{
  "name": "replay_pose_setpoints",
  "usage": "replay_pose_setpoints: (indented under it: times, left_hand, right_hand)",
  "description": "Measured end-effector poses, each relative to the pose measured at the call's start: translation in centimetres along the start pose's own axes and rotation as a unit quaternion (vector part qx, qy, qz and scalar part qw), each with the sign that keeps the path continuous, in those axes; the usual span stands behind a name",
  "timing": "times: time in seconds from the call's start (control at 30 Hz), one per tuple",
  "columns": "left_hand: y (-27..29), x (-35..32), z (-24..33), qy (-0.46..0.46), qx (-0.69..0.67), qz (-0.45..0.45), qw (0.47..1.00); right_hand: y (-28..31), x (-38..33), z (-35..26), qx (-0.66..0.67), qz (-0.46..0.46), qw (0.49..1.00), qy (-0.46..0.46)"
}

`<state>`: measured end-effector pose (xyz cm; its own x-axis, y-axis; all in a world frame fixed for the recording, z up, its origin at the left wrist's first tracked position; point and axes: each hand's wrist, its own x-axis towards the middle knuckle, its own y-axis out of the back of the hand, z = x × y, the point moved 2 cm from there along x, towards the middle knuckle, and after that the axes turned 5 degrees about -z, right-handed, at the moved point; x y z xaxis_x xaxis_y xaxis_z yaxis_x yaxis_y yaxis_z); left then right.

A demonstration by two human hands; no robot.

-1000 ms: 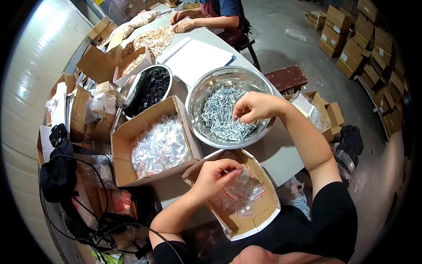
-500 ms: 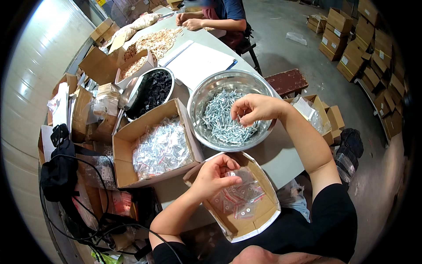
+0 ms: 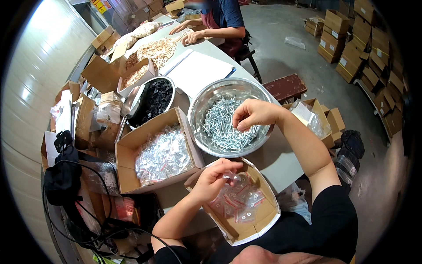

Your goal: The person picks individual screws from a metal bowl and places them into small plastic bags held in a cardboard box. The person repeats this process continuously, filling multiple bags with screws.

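Observation:
My left hand [image 3: 212, 179] is over the near cardboard tray [image 3: 260, 224], its fingers closed on a small clear plastic bag [image 3: 231, 176]. Beneath it in the tray lie several more flat zip bags [image 3: 246, 214] with red strips, each with a small pale ring-like piece inside. Over the right side of a steel bowl [image 3: 196, 138] hovers my right hand [image 3: 255, 115], fingertips pinched together. Whatever sits between those fingertips is too small or hidden to make out. Loose silver screws [image 3: 222, 125] fill the bottom of the bowl.
Left of the bowl stands a cardboard box [image 3: 127, 174] of filled clear bags [image 3: 160, 156]. Behind it are a container of black parts [image 3: 154, 99], a paper pad [image 3: 202, 72] and a pile of beige pieces [image 3: 160, 50]. A co-worker's hands [image 3: 192, 37] rest across the table. Cables [image 3: 88, 163] hang at left.
My left hand has drawn slightly left and its fingers now pinch a bag. My right hand stays over the bowl, its fingertips a little lower. The co-worker's hands have moved apart.

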<state>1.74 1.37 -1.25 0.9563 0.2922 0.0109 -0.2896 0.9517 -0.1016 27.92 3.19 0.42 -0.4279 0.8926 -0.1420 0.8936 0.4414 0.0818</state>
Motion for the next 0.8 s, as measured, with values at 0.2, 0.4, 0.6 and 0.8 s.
replay_pose_setpoints:
  times: [0.2,0.4,0.6,0.8]
  left_hand:
    - [-0.5,-0.4,-1.0,0.029,-0.014,0.083,0.996]
    - [-1.5,0.3,1.6,-0.095,0.284,-0.012,0.954]
    - [-1.9,0.2,2.0,-0.031,0.263,0.004,0.964]
    - [-1.1,-0.3,0.4,0.021,0.176,0.084,0.981]
  right_hand:
    - [0.0,0.1,0.1,-0.007,-0.003,1.000,0.003]
    - [-0.2,0.1,-0.2,-0.036,-0.010,0.999,0.009]
    - [-0.2,-0.2,-0.4,-0.058,-0.021,0.998,-0.014]
    - [-0.3,0.0,-0.4,-0.086,-0.022,0.996,0.008]
